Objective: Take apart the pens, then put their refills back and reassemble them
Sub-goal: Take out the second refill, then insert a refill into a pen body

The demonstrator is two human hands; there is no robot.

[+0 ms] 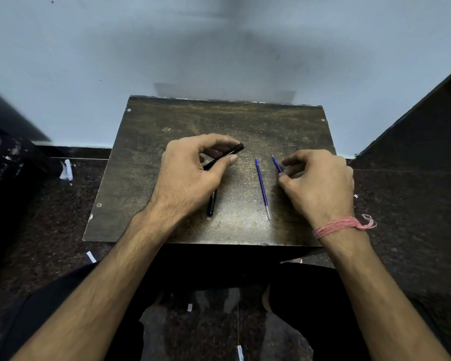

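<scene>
A person is sitting at a small dark surface [146, 194] set against a pale wall, both bare forearms reaching over its near edge. The left hand [190, 173] is holding a black pen barrel [225, 155] between thumb and curled fingers, the barrel slanting toward the far right corner. A second dark pen part [211, 204] is lying partly hidden under that hand, nearer the near edge. The right hand [320, 182], with a pink thread band [341, 226] around its wrist, is pinching a blue refill [277, 164] at the fingertips, tip pointing toward the far edge. Another blue refill [262, 187] is lying loose between the two hands, near the middle of the surface
</scene>
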